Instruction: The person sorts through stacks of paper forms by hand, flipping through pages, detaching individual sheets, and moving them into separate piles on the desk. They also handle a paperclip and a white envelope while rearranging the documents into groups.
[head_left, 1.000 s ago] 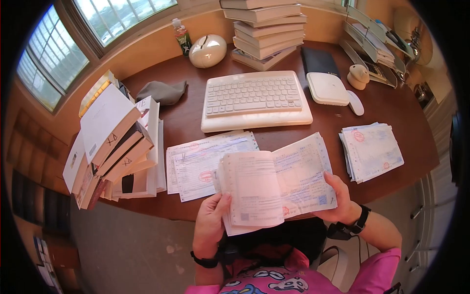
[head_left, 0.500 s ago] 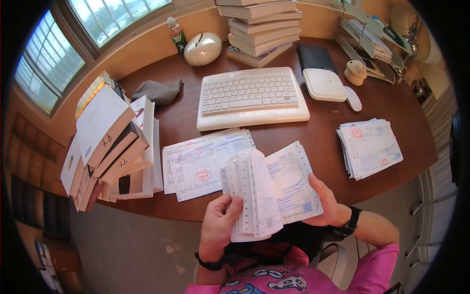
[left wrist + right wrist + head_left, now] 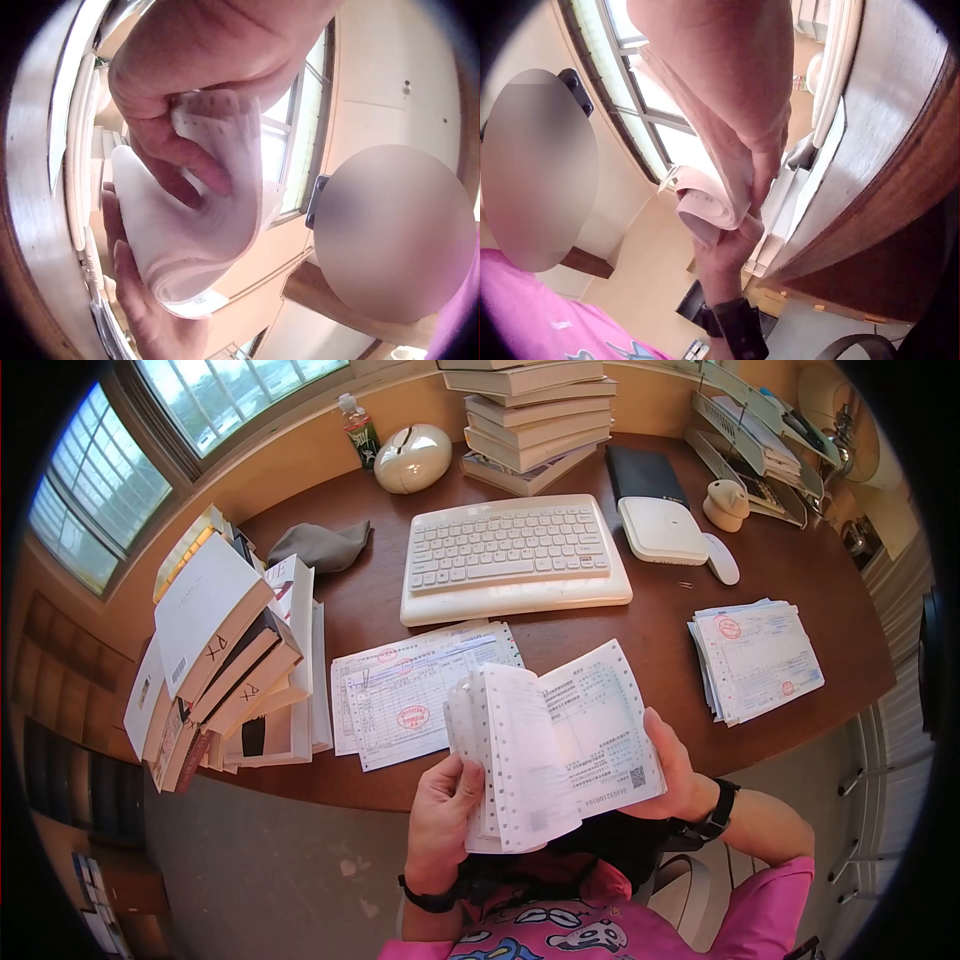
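A sheaf of printed invoices (image 3: pixel 525 780) with punched edges is spread like a book in front of the person, above the lap. On its left side my left hand (image 3: pixel 443 820) pinches the bundle, thumb on top. The left wrist view shows the fingers curled into the bending sheets (image 3: pixel 217 247). My right hand (image 3: pixel 675 775) holds the right-hand sheets, its thumb at their outer edge and its fingers underneath. The exposed right page (image 3: pixel 600 730) carries a black square code. Behind the sheaf, more stamped invoices (image 3: pixel 385 715) lie on the desk.
Another pile of stamped invoices (image 3: pixel 760 660) lies at the right of the desk (image 3: pixel 640 630). A keyboard (image 3: pixel 515 550) on a white stand is behind the sheaf. Stacked books (image 3: pixel 215 625) stand at left, more books (image 3: pixel 540 420) at the back. A white mouse (image 3: pixel 721 559) is at right.
The sheaf has been lowered slightly and leafed through; a page with a blue code and red stamp gives way to one with a black code. My right thumb has moved from the page to its edge.
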### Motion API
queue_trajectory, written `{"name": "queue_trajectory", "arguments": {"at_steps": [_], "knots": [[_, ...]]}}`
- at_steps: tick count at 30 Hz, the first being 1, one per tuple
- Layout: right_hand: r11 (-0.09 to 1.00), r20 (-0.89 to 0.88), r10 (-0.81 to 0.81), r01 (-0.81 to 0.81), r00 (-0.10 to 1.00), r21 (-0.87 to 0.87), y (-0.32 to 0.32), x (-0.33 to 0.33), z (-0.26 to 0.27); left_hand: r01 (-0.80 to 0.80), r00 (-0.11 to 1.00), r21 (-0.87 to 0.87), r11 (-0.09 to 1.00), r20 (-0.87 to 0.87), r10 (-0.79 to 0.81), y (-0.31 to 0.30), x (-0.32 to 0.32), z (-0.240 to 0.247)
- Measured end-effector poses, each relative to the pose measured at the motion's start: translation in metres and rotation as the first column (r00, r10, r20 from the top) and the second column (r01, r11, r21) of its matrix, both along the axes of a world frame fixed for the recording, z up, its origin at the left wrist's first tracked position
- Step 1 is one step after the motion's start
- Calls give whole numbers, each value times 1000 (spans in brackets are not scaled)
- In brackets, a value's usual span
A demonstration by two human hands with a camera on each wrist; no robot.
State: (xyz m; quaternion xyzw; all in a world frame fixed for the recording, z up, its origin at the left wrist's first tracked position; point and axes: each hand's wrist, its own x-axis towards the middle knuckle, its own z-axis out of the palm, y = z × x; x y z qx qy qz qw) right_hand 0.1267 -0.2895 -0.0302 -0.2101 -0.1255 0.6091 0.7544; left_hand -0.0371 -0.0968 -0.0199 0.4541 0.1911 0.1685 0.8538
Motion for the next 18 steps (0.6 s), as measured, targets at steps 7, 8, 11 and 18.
{"name": "queue_trajectory", "arguments": {"at_steps": [7,8,11,18], "knots": [[998,-31,45,-43,999,40,-1,-1,-7,36,995,104,994,-97,-26,-2,-1,8],[996,-46,54,-50,997,70,-2,0,-10,40,994,112,993,-107,-28,-3,0,9],[996,-60,50,-45,997,78,0,-1,-8,25,996,119,993,-92,-14,-5,1,9],[998,-61,23,-19,998,59,2,-1,-5,15,1000,94,995,-28,-12,-6,2,2]]}}
